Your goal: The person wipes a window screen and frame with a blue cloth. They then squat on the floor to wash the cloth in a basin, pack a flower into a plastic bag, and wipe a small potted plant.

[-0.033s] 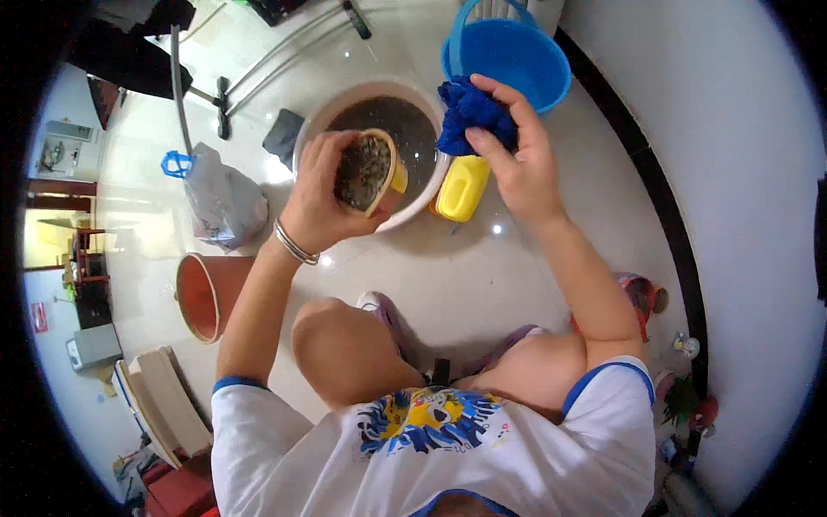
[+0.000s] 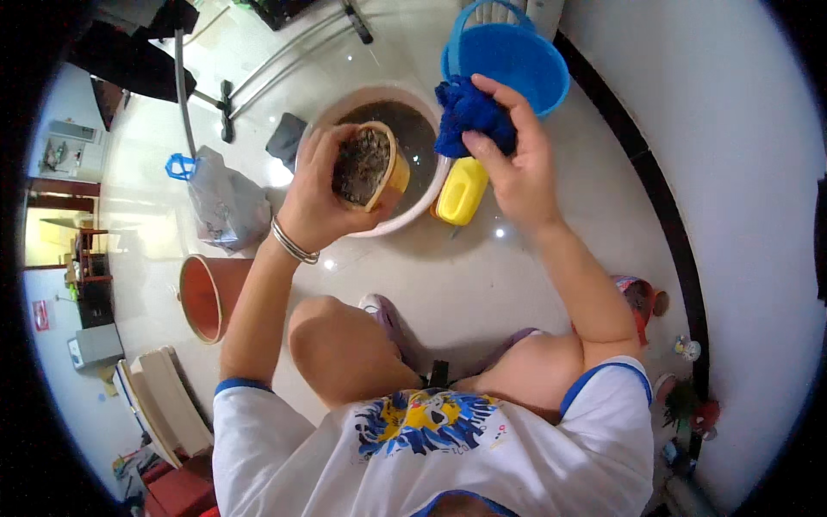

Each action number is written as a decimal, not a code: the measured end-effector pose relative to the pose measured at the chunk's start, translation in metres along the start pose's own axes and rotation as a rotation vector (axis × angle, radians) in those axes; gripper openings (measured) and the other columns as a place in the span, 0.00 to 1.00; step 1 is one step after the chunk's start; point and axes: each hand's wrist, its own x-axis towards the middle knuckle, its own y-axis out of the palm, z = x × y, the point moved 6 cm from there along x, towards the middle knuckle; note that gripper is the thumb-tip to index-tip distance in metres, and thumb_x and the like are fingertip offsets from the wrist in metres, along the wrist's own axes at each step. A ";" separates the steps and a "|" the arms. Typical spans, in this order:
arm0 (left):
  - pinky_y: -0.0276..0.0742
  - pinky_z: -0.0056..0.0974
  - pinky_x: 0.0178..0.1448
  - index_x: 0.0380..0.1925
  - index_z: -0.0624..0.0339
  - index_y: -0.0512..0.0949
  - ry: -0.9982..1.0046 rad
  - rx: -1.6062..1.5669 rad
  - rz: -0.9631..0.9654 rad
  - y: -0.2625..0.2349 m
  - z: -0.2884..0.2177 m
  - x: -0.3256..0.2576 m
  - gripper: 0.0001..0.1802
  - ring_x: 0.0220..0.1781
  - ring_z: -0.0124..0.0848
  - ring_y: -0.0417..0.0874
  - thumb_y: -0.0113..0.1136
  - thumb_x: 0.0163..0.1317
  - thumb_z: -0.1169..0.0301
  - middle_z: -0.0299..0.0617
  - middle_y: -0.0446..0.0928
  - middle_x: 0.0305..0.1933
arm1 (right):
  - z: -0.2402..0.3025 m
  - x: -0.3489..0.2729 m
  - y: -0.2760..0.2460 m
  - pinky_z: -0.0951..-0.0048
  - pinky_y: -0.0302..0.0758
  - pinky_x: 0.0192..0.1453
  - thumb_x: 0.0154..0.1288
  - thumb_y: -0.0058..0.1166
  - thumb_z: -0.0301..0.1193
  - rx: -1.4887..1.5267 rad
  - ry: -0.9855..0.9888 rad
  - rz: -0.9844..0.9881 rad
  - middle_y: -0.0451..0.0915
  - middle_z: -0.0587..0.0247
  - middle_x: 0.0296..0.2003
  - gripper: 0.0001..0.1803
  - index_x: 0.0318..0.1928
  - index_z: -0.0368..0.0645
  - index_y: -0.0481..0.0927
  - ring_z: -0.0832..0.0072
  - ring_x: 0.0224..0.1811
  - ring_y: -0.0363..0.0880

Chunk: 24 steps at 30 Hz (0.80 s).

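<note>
My left hand (image 2: pixel 323 189) is wrapped round a small yellowish flower pot (image 2: pixel 398 183). It is tipped on its side, its mouth turned to the left, and grey-brown soil or grit (image 2: pixel 360 165) shows inside. The pot is held above a pale pink basin (image 2: pixel 421 103) of murky dark water (image 2: pixel 419 146). In my right hand (image 2: pixel 527 168) a bunched dark blue cloth (image 2: pixel 472 119) is gripped between thumb and fingers, at the basin's right rim. Below the cloth stands a yellow plastic jug with a handle (image 2: pixel 463 194), beside the basin.
A light blue bucket (image 2: pixel 521 69) stands at the far right by the wall. To the left are a grey plastic bag (image 2: pixel 226 202), a reddish-brown bucket (image 2: pixel 200 297) and a dark grey object (image 2: pixel 286 140). Metal rack legs (image 2: pixel 293 52) reach across the floor at the back.
The blue cloth is creased differently in my right hand. My left hand and the pot have shifted very slightly; both grips are the same.
</note>
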 end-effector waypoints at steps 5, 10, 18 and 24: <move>0.71 0.39 0.49 0.45 0.65 0.68 -0.009 -0.098 -0.086 0.004 -0.035 0.031 0.37 0.42 0.44 0.74 0.72 0.30 0.65 0.49 0.72 0.41 | 0.017 0.003 0.000 0.65 0.67 0.59 0.55 0.52 0.19 -0.168 -0.276 -0.030 0.72 0.50 0.52 0.24 0.55 0.39 0.68 0.58 0.55 0.71; 0.68 0.35 0.55 0.49 0.66 0.66 -0.143 -0.199 -0.154 0.031 -0.028 0.032 0.40 0.48 0.35 0.73 0.70 0.29 0.68 0.46 0.72 0.45 | 0.011 -0.015 -0.003 0.61 0.65 0.60 0.45 0.47 0.12 -0.305 -0.331 -0.021 0.71 0.50 0.52 0.29 0.53 0.41 0.72 0.53 0.56 0.69; 0.68 0.38 0.54 0.47 0.65 0.66 -0.092 -0.162 -0.110 0.025 -0.028 0.032 0.40 0.47 0.40 0.73 0.73 0.31 0.64 0.47 0.72 0.45 | -0.007 0.000 -0.002 0.64 0.65 0.60 0.45 0.43 0.08 -0.227 -0.213 -0.111 0.74 0.53 0.50 0.28 0.49 0.39 0.75 0.59 0.54 0.71; 0.70 0.39 0.52 0.45 0.65 0.68 -0.130 -0.194 -0.134 0.023 -0.005 0.030 0.37 0.45 0.43 0.75 0.73 0.31 0.65 0.49 0.73 0.43 | -0.002 -0.042 0.021 0.61 0.67 0.57 0.46 0.48 0.14 -0.428 -0.385 -0.094 0.72 0.49 0.51 0.25 0.49 0.40 0.76 0.55 0.53 0.70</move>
